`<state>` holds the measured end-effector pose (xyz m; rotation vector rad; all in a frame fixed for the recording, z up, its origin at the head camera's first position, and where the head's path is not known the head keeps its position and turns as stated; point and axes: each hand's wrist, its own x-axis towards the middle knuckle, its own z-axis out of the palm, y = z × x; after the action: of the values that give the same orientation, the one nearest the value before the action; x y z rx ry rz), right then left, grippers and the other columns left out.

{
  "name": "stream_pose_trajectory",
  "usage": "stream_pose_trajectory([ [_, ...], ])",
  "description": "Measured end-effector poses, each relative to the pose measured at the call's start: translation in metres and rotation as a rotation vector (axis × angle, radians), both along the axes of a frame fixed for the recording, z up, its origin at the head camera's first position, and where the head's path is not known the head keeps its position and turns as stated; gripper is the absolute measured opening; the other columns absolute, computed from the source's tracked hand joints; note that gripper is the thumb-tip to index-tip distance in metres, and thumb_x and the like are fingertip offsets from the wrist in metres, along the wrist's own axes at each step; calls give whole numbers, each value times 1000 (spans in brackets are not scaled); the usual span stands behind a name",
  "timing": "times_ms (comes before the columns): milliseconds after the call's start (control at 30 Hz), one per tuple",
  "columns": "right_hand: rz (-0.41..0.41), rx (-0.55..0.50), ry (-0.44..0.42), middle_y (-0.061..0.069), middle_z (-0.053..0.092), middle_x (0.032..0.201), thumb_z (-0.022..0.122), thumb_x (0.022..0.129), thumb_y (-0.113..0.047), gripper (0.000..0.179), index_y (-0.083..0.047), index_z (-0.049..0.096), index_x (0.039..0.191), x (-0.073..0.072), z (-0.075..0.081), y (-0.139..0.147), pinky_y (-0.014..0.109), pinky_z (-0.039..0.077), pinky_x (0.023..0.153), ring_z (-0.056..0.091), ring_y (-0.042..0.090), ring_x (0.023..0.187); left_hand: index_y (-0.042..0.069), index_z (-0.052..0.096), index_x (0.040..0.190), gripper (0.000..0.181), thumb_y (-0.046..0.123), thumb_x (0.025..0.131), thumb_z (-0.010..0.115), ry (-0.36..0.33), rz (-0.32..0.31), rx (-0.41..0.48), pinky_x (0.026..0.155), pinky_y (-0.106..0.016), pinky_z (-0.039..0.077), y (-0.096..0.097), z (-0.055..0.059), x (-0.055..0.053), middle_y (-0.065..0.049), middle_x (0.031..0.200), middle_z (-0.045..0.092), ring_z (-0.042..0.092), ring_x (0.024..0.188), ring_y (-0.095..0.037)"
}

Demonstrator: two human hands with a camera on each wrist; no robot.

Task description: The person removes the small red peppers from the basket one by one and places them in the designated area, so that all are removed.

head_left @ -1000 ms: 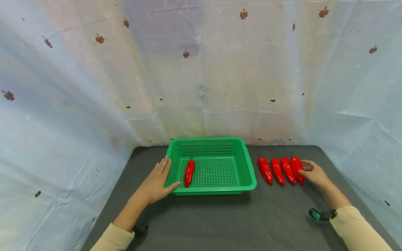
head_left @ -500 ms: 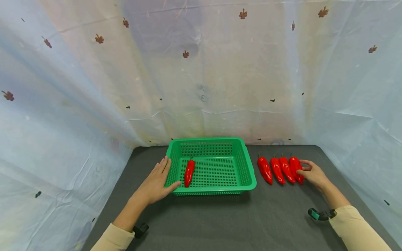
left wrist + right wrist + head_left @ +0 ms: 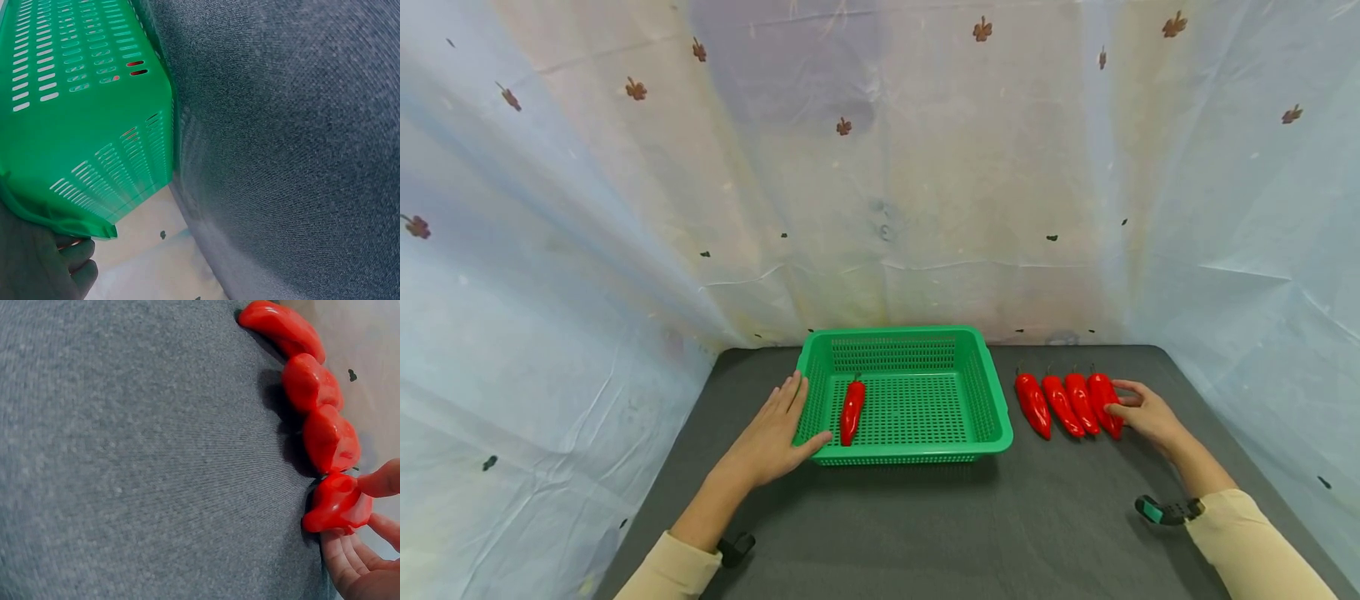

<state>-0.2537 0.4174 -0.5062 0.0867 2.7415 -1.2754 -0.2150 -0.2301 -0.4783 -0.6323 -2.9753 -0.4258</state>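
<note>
My left hand rests on the left end of a green plastic basket, fingers straight along the left rim and thumb at the front rim. A single red chili pepper lies in the basket's left part. To the right of the basket, several red chili peppers stand side by side in a row on the mat. My right hand holds the rightmost pepper. In the right wrist view, the thumb is on top of that pepper and the fingers are against its outer side.
A dark grey mat covers the table. Behind it and on both sides hangs a pale plastic sheet with small leaf prints. The leftmost pepper of the row lies near the basket's right wall.
My right hand and the rightmost pepper have shifted slightly left. The two middle peppers have also slid left, so the row is tighter. My left hand and the basket have stayed in place.
</note>
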Motion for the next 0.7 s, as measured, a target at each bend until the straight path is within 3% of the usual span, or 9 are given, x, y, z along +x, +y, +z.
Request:
stream_pose_trajectory([
  [233, -5, -20, 16, 51, 41, 147, 60, 112, -20, 68, 17, 27, 158, 1, 0, 2, 38, 63, 83, 68, 46, 114, 0, 11, 172, 111, 76, 102, 51, -8, 1, 1, 133, -56, 15, 0, 0, 0, -20, 179, 4, 11, 166, -38],
  [433, -59, -22, 46, 49, 46, 143, 60, 111, -17, 67, 18, 28, 158, 2, 3, 2, 32, 64, 79, 73, 35, 106, 0, 11, 171, 111, 76, 102, 52, -4, 1, 0, 134, -56, 14, 0, -1, -1, -21, 179, 5, 11, 166, -38],
  [700, -134, 56, 100, 48, 48, 144, 59, 110, -22, 67, 17, 32, 157, 2, 12, -1, 39, 63, 76, 71, 45, 104, -1, 12, 171, 110, 74, 102, 52, -6, -3, -1, 133, -57, 15, -1, 0, 0, -21, 179, 4, 11, 165, -39],
])
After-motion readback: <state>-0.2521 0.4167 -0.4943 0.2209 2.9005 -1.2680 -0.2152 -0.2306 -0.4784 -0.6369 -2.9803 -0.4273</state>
